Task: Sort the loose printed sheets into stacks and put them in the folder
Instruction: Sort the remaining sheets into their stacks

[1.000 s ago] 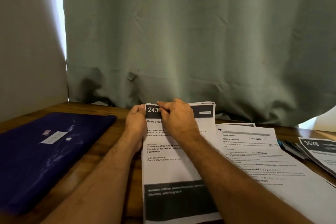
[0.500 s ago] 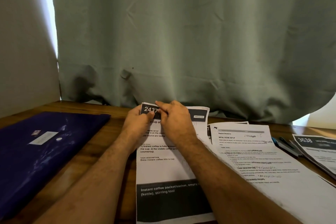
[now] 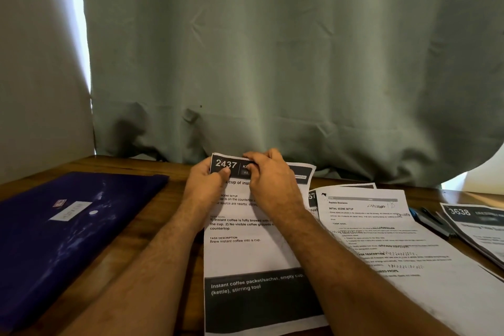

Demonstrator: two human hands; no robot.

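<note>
At the far left a flat dark-blue plastic folder (image 3: 68,229) with a white label lies on the brown wooden table (image 3: 174,191), its long side running away from the person toward the grey-green curtain (image 3: 272,63). Just right of it, the left hand (image 3: 204,185) pinches the far left corner of a white printed sheet headed 2437 (image 3: 245,251), thumb on the black header band. This sheet lies in the middle of the table, long axis pointing away from the person, header at the far end by the curtain's hem. The right hand (image 3: 272,180) curls over the same top edge, fingers gripping it. Both forearms cross the sheet's lower half. Further right lies a white sheet titled Replace Shoelaces (image 3: 381,240), overlapping other pages, then dark pens (image 3: 428,219), then a stack headed 3638 (image 3: 477,226) at the right edge.
</note>
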